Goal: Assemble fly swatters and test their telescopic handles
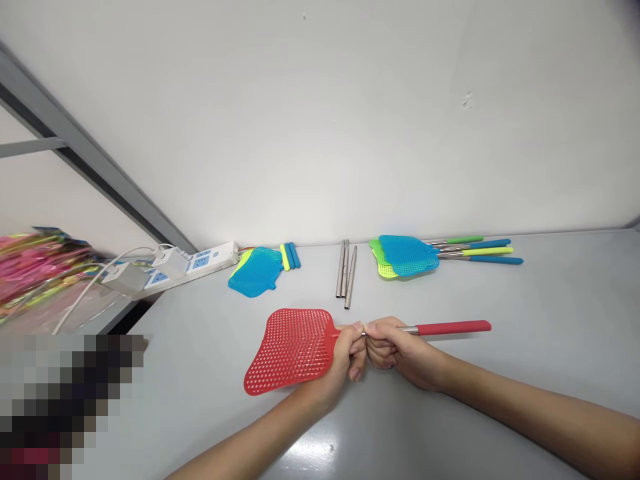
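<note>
A red fly swatter is held level over the grey table, its mesh head to the left and its red grip to the right. My left hand is closed round the neck just beside the head. Right against it, my right hand is closed round the metal rod, part of which shows before the red grip. The fingers hide the middle of the rod. Behind my hands lie several bare metal rods. To their right is a pile of blue, green and yellow fly swatters with their grips pointing right.
Loose blue and yellow swatter heads lie at the back left, beside yellow and blue grips. A white power strip with plugged-in adapters and a cable runs along the table's left edge. Colourful packaged items sit further left. A pale wall rises behind.
</note>
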The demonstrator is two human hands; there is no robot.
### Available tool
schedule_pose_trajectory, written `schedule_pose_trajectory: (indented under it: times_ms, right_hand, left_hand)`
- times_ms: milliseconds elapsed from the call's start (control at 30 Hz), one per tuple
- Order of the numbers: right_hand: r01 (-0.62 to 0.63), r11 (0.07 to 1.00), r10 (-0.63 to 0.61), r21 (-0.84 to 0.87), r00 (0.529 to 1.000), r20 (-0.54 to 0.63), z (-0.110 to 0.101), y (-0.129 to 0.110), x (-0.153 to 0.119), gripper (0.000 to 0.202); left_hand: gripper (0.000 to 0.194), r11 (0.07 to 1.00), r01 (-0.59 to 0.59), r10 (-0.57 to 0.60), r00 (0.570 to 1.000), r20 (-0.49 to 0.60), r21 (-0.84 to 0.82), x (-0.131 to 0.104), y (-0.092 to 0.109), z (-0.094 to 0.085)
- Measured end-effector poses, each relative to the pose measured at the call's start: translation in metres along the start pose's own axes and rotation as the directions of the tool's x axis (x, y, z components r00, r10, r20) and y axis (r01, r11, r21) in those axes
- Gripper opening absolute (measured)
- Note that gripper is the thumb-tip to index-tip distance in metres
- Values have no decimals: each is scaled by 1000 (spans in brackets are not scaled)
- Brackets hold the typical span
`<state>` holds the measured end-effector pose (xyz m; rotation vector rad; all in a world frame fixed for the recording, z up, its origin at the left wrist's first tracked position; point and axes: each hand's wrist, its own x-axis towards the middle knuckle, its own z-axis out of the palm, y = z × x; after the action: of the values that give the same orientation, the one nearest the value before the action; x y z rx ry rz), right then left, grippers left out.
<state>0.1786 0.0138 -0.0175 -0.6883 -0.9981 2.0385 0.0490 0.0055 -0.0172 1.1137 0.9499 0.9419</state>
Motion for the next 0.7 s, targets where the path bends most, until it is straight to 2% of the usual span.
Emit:
schedule_pose_trajectory:
  times_ms: [200, 700]
  right_hand:
    - [11, 1000, -11, 19, 1000, 6, 1, -2, -1, 41]
    - [17, 1000, -17, 20, 1000, -25, -2, -4, -1, 42]
  left_hand:
    - [42, 999, -4, 5, 1000, 22, -33, 3, 1, -1]
    - [44, 995, -46, 45, 999, 13, 91, 10, 3, -13]
